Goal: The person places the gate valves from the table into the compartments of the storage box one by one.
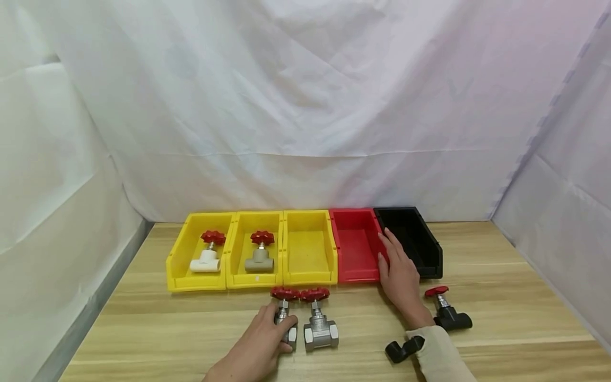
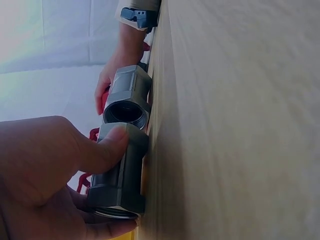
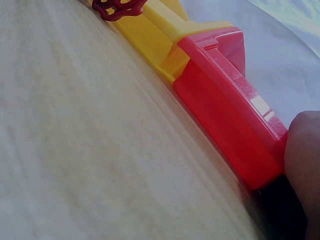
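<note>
My left hand (image 1: 260, 339) grips the body of a metal gate valve (image 1: 292, 338) with a red handwheel, lying on the table. In the left wrist view, the thumb presses on top of that silvery tee-shaped body, with fingers around its far end. A second, matching metal valve (image 1: 321, 335) lies just to its right. My right hand (image 1: 400, 273) rests over the shared edge of the red bin (image 1: 355, 277) and the black bin (image 1: 433, 271), fingers extended and holding no part. The right wrist view shows only a bit of that hand beside the red bin's front.
Left of the red bin stand three yellow bins (image 1: 310, 278). One holds a white valve (image 1: 206, 262), another a grey-beige valve (image 1: 260, 261). A black valve (image 1: 452, 320) with a red handwheel lies at right. White cloth (image 1: 305, 106) hangs behind the bins.
</note>
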The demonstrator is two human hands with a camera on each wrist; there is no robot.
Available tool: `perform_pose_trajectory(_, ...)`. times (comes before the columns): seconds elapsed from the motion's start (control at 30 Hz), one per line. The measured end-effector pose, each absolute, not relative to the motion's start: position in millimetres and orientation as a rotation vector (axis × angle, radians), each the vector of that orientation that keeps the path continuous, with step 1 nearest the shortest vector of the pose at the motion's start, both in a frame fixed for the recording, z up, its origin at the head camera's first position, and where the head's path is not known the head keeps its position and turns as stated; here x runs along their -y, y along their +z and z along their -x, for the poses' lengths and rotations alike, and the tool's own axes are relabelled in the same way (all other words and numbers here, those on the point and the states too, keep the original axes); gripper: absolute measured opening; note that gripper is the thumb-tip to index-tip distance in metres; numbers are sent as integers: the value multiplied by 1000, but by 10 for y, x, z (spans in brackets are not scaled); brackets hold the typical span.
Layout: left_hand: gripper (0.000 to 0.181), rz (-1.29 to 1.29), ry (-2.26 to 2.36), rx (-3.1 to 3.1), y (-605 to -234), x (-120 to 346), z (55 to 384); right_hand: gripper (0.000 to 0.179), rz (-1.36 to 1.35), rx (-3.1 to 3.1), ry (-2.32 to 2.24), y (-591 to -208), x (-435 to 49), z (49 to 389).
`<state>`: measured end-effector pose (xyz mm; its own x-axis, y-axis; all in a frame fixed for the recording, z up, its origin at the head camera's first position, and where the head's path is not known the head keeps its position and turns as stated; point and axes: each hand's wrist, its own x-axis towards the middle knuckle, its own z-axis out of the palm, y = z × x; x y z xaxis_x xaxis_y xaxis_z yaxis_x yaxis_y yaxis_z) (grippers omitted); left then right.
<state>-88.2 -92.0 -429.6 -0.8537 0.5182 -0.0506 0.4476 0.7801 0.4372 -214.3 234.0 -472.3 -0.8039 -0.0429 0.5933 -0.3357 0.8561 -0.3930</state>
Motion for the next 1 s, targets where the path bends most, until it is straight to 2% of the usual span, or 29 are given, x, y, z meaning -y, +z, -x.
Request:
perform_pose_trajectory(0.43, 41, -861, 640, -2871, -4326, 932, 857, 57, -269, 2443, 661, -4713, -2333, 2133)
perform_pose_trajectory(1.0, 43, -944, 649, -2940, -4145, 916, 818, 57, -263, 2445, 652, -4718, -2332, 2146)
